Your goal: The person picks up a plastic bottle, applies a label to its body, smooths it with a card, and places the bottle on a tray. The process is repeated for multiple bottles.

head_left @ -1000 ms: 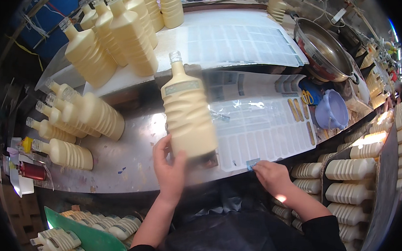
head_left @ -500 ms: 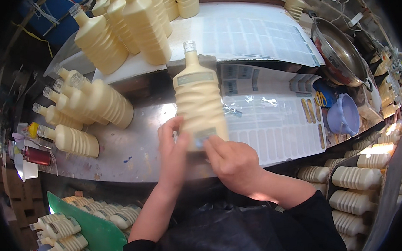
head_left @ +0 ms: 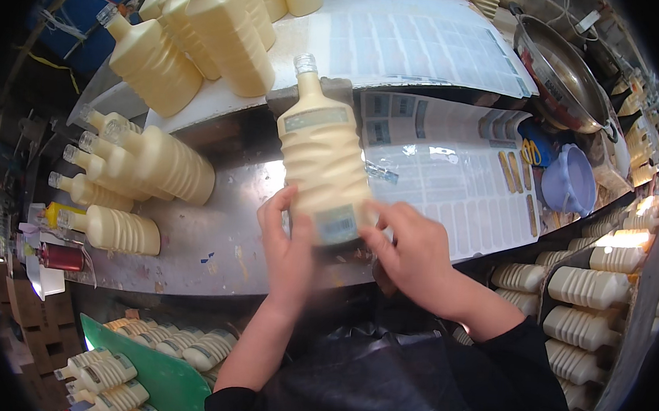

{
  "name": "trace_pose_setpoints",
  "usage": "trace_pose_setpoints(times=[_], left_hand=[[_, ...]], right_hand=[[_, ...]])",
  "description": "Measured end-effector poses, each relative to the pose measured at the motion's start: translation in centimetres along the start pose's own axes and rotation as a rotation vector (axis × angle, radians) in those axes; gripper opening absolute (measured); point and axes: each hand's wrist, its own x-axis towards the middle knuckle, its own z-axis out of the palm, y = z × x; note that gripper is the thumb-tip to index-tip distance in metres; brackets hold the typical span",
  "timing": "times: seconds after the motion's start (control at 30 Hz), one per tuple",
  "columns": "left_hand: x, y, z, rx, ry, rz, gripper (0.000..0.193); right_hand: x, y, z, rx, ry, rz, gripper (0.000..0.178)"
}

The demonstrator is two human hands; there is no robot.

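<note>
A cream-coloured ribbed bottle with a clear threaded neck lies in front of me, neck pointing away. It carries a greyish label near its shoulder and a smaller bluish label near its base. My left hand is wrapped round the lower left side, partly blurred, its thumb near the base. At the lower right edge, beside the smaller label, my right hand grips the bottle with thumb and fingers. To the right of the bottle are translucent label sheets.
Similar bottles stand or lean at the left of the metal table, with more on a white raised board. A lilac bucket, yellow-handled scissors and a large pan are at right. Racked bottles fill the lower right.
My right hand has moved off the smaller label to the bottle's lower right edge, uncovering that label. My left hand stays on the left side. The whole view has shifted slightly.
</note>
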Motion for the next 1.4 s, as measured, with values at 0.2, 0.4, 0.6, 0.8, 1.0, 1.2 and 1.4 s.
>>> trace_pose_setpoints(times=[0.2,0.4,0.6,0.8,1.0,1.2,1.4], left_hand=[[-0.5,0.0,0.6,0.195,-0.022,0.106,0.062],[-0.5,-0.3,0.8,0.15,-0.012,0.085,0.064],[-0.5,-0.3,0.8,0.115,-0.012,0.078,0.064],[-0.5,-0.4,0.7,0.094,-0.026,0.068,0.065],[-0.4,-1.6,-0.1,-0.042,-0.064,0.081,0.063],[-0.5,-1.0,0.2,0.025,-0.063,0.093,0.063],[-0.5,-1.0,0.2,0.03,-0.053,0.097,0.063]], right_hand=[[1.6,1.6,2.7,0.538,-0.112,0.643,0.062],[1.7,1.6,3.2,0.533,-0.076,0.673,0.061],[1.7,1.8,3.3,0.558,-0.085,0.7,0.062],[1.5,2.1,3.5,0.529,-0.083,0.667,0.062],[1.3,3.3,3.2,0.841,-0.137,0.732,0.063],[1.1,2.8,3.5,0.618,-0.135,0.663,0.066],[1.2,2.7,3.5,0.615,-0.137,0.672,0.067]])
